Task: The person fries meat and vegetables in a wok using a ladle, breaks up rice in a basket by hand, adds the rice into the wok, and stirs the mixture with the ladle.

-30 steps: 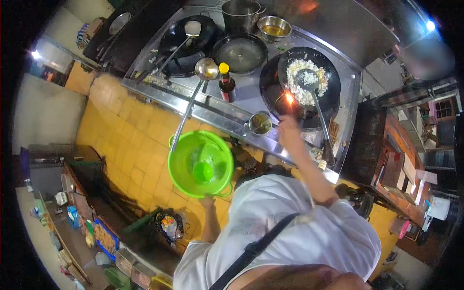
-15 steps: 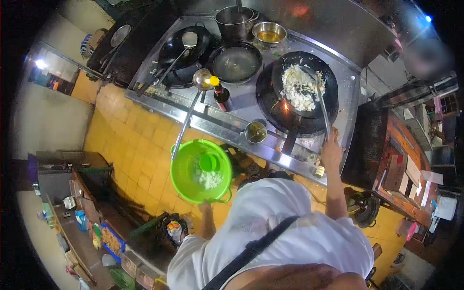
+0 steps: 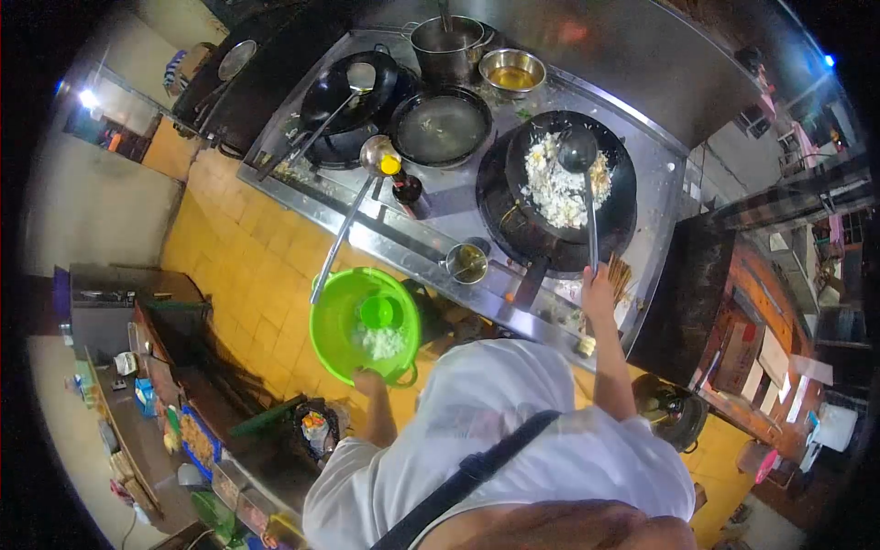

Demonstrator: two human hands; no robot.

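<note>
My right hand (image 3: 598, 291) is closed around the handle of a ladle (image 3: 592, 215). The ladle's dark bowl faces up above the far side of a heap of white rice (image 3: 557, 192), which lies in a black wok (image 3: 619, 197). By the stove's front edge, my left hand (image 3: 370, 379) grips the near rim of a bright green basin (image 3: 323, 346). More white rice (image 3: 381, 343) sits in that basin, beside a small green cup (image 3: 376, 313). My left fingers are partly hidden by the rim.
Left of the wok stand a pan of liquid (image 3: 442, 128), a yellow-capped bottle (image 3: 408, 190) and another ladle (image 3: 344, 236) jutting over the edge. A small metal pot (image 3: 466, 263) is near the front; a steel bowl (image 3: 512, 73) holds yellow liquid behind.
The ladle has come up from within the rice, and its round bowl now shows fully. My left hand still holds the basin. The whole view has shifted slightly.
</note>
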